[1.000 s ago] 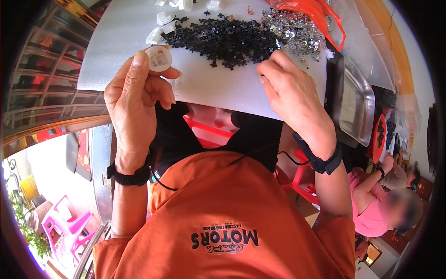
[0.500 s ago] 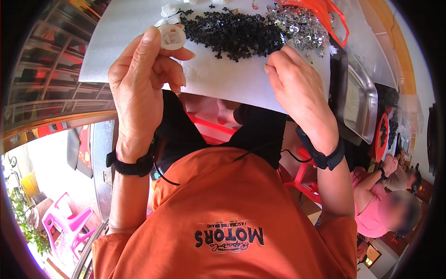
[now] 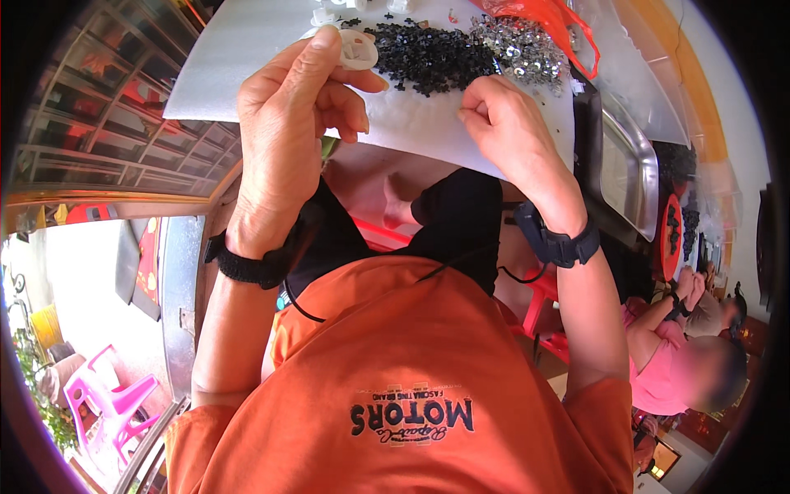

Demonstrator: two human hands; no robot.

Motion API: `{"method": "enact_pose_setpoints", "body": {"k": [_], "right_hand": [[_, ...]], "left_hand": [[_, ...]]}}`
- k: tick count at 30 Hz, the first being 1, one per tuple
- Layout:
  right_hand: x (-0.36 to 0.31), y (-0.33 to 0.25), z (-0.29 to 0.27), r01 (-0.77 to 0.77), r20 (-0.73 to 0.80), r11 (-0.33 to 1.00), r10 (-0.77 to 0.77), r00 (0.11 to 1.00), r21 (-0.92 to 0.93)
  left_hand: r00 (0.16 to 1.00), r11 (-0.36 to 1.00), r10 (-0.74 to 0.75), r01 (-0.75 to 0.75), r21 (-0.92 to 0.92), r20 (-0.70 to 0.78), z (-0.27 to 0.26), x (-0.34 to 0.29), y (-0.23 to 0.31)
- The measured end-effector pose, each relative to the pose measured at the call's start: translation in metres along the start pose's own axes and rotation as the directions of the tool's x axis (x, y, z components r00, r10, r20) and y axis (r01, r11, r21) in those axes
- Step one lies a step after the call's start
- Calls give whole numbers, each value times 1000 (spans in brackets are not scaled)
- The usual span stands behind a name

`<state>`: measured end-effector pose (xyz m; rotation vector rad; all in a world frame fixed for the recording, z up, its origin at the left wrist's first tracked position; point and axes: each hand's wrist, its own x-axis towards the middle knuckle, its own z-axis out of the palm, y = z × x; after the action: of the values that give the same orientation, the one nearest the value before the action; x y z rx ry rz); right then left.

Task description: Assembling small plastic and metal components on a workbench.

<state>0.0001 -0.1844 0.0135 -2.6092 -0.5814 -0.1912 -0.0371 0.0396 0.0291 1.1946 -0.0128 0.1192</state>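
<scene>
Between thumb and fingers, my left hand (image 3: 284, 123) holds up a round white plastic part (image 3: 359, 51) with a recessed middle. My right hand (image 3: 517, 132) is closed in a pinch over the near part of the white-covered table (image 3: 247, 78); whatever sits between its fingertips is hidden. Just beyond the right fingers lies a heap of small black cross-shaped pieces (image 3: 432, 58). Beside that heap, to its right, is a pile of small shiny metal pieces (image 3: 527, 51).
A red plastic bag (image 3: 568, 20) lies at the far right of the table. Several white parts (image 3: 325, 15) rest at the far edge. Right of the table is a metal tray (image 3: 629, 165). A co-worker in a pink top (image 3: 658, 379) sits at the right.
My left hand has moved right with the white part, nearer the black heap. My right hand stays pinched and has shifted slightly left. The view has shifted a little.
</scene>
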Motion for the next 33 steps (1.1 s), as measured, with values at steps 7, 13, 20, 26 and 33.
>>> {"method": "enact_pose_setpoints", "body": {"k": [7, 13, 20, 26, 33], "right_hand": [[-1, 3, -3, -60, 40, 992, 56, 998, 111], [-5, 6, -3, -8, 59, 994, 1, 998, 113], [-7, 5, -6, -50, 102, 984, 33, 994, 174], [-3, 7, -25, -82, 101, 967, 59, 993, 242], [-3, 4, -54, -178, 240, 954, 119, 963, 239]], "left_hand": [[1000, 1000, -7, 7, -1, 2, -3, -10, 6], [999, 1000, -2, 3, -15, 52, -1, -14, 5], [999, 997, -29, 30, -66, 19, -11, -15, -2], [994, 995, -101, 101, 0, 43, -8, -11, -7], [968, 974, -221, 213, 75, 123, 3, -3, -16]]}}
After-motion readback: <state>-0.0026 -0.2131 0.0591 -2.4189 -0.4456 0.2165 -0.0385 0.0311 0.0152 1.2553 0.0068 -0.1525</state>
